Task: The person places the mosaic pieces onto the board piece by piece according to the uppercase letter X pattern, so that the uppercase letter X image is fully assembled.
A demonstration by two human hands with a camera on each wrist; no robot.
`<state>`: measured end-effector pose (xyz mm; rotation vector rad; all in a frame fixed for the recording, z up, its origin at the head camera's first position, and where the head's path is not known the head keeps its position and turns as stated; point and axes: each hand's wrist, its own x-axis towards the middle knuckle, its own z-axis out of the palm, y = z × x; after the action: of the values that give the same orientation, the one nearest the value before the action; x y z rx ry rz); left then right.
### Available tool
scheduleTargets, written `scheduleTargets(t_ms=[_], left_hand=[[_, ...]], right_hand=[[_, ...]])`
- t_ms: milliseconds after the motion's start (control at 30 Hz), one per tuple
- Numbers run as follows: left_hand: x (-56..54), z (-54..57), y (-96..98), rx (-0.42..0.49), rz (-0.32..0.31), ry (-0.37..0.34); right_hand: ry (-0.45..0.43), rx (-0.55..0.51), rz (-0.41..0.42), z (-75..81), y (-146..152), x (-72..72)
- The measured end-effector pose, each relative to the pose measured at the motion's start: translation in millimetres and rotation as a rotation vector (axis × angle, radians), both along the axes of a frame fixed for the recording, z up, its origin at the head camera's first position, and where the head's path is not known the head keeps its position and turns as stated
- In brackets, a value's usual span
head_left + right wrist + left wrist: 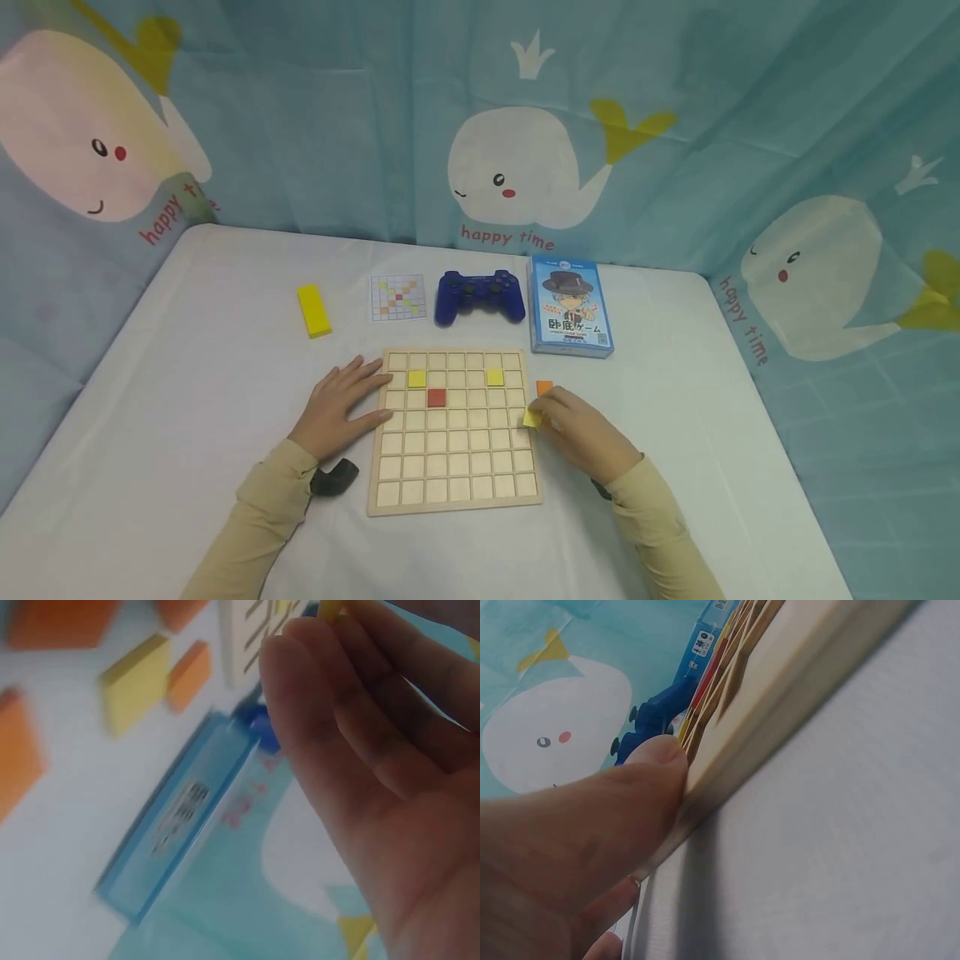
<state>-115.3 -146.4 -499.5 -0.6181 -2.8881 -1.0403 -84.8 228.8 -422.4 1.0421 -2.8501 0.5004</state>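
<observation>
A wooden grid board point(459, 487) lies flat on the white table, with two yellow tiles, one at upper left point(417, 379) and one at upper right point(495, 377), and a red tile point(437, 397) in its cells. Along the board's left edge rests my left hand point(339, 414), fingers spread, its thumb point(658, 754) touching the rim. My right hand point(587, 432) pinches a yellow tile point(531, 417) between its fingertips, over the board's right edge. Just past that hand shows an orange tile point(544, 388). The right wrist view has another yellow tile point(136, 684) and several orange tiles on the table.
Behind the board stand a printed grid card point(397, 298), a blue game controller point(480, 297) and a blue game box point(572, 307). A yellow block point(313, 311) lies at the back left. A whale-printed curtain point(390, 150) hangs behind the table.
</observation>
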Motion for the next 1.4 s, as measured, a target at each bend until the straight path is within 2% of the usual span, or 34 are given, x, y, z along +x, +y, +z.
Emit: scheduleTargets(t_ms=[267, 400, 500, 667, 867, 1400], left_hand=[[0.6, 0.0, -0.5, -0.008, 0.001, -0.011], [1.3, 0.2, 0.4, 0.000, 0.002, 0.000], [1.5, 0.9, 0.9, -0.002, 0.001, -0.006], [0.9, 1.9, 1.6, -0.015, 0.006, -0.006], [0.6, 5.1, 2.4, -0.013, 0.000, -0.013], [1.4, 4.5, 1.2, -0.011, 0.009, -0.025]], right_hand=[[-0.069, 0.038, 0.089, 0.3, -30.7, -30.0], [-0.065, 0.066, 0.131, -1.8, -42.2, -40.0], [-0.073, 0.072, 0.133, -4.5, -47.7, -45.1], [-0.112, 0.047, 0.098, -8.5, -53.7, -48.5], [-0.094, 0.095, 0.063, -14.2, -57.2, -49.7], [-0.092, 0.089, 0.092, -16.3, -62.8, -53.5]])
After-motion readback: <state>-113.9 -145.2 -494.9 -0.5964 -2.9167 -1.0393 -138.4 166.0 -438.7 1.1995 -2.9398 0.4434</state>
